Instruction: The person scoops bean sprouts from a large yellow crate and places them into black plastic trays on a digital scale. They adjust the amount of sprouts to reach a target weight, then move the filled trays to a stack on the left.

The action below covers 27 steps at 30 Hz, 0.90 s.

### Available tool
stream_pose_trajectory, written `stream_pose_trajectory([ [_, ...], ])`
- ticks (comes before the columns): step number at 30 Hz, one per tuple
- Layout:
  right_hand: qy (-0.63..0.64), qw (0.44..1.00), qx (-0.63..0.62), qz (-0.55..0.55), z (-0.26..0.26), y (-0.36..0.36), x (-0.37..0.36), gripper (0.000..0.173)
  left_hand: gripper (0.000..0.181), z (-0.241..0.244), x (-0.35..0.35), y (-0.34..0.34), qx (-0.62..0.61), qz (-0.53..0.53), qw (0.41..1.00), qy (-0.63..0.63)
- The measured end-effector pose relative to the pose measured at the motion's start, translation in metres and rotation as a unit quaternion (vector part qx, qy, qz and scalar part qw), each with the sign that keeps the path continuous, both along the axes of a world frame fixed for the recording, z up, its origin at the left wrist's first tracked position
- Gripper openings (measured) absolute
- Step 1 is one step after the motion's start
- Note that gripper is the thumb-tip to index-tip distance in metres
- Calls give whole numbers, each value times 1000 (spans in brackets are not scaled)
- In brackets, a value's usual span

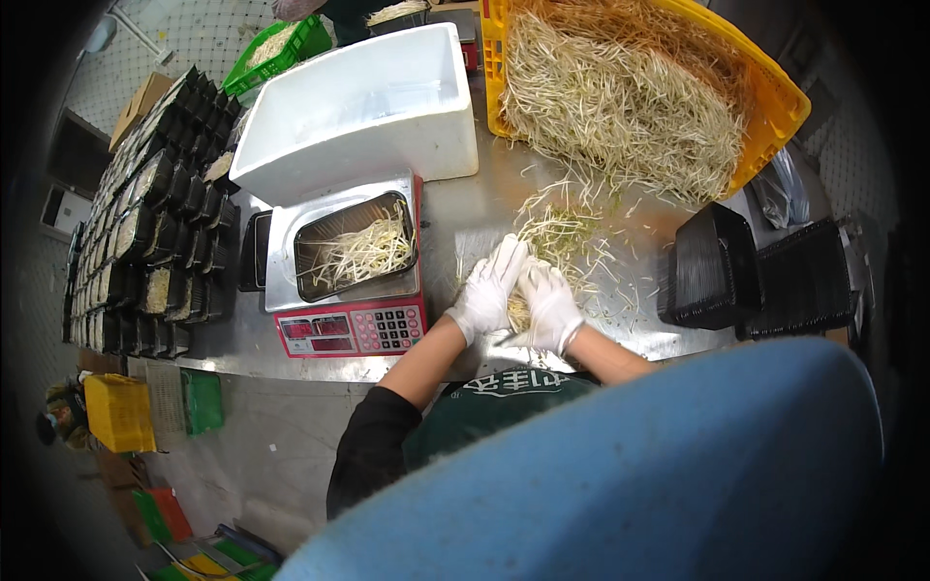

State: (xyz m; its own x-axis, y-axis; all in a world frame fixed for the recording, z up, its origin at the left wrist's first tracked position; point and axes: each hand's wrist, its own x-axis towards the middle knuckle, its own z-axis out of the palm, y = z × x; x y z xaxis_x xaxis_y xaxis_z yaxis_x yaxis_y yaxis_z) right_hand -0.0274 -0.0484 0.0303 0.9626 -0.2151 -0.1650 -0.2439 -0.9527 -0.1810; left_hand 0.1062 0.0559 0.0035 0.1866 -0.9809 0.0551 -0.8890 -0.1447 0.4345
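Both of my hands wear white gloves and meet over the steel table in front of me. My left hand (488, 290) and my right hand (548, 305) cup a clump of bean sprouts (519, 312) between them, partly hidden by the palms. Beyond the fingertips lies a loose heap of bean sprouts (563, 236). To the left, a black plastic tray (309, 270) sits tilted on the pan of a red digital scale (345, 334). A portion of sprouts (367, 254) covers part of that tray's bottom.
A white foam box (356, 138) stands behind the scale. A yellow crate (777, 123) full of sprouts rests tipped at the back right. Stacked empty black trays (716, 265) stand right; filled trays (149, 240) pile high at left. A person (349, 18) is partly visible at the far side.
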Motion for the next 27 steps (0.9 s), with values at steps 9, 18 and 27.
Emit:
stream_pose_trajectory([
  [9, -109, 969, 216, -58, -14, -73, 6, 115, 80, -9, 14, -41, 80, 65, 994, -29],
  [18, 43, 996, 57, 55, 32, -89, 9, 95, 80, 17, 4, -20, 33, 65, 994, -82],
  [27, 59, 987, 9, 146, 36, -88, 3, 70, 81, 21, -17, 9, 84, 72, 991, -69],
])
